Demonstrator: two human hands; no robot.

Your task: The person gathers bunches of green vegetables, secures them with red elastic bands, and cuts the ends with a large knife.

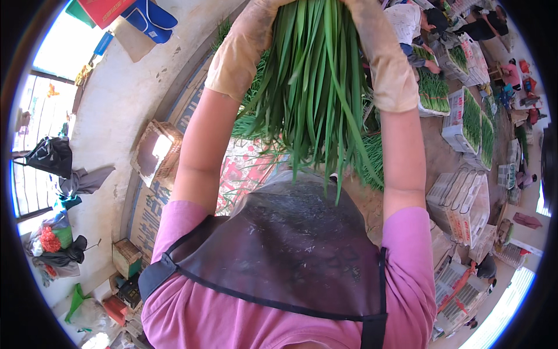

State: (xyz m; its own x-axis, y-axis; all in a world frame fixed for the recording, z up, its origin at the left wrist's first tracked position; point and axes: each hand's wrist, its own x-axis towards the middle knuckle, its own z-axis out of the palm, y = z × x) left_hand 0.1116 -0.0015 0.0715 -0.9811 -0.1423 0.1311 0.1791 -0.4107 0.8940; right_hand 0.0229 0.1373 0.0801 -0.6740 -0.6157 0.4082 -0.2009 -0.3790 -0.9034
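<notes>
A thick bunch of long flat green leaves, apparently garlic chives point(316, 83), is raised between my two hands at the top of the head view. Its leaf tips hang down towards my dark apron point(305, 261). My left hand point(263, 19), in a stained translucent rubber glove, grips the bunch from the left side. The right hand point(362, 19), gloved the same way, holds it from the right. The upper edge of the picture cuts off the fingers of both hands and the far end of the bunch. Beneath it, loose green leaves point(246, 126) lie on a red-and-white printed sheet point(244, 168).
Along the left wall stand a plastic crate point(159, 150) and flattened cardboard point(150, 213). To the right, white crates point(462, 122) hold more greens, near an empty-looking white crate point(462, 205). A co-worker point(405, 26) bends over a filled crate at upper right.
</notes>
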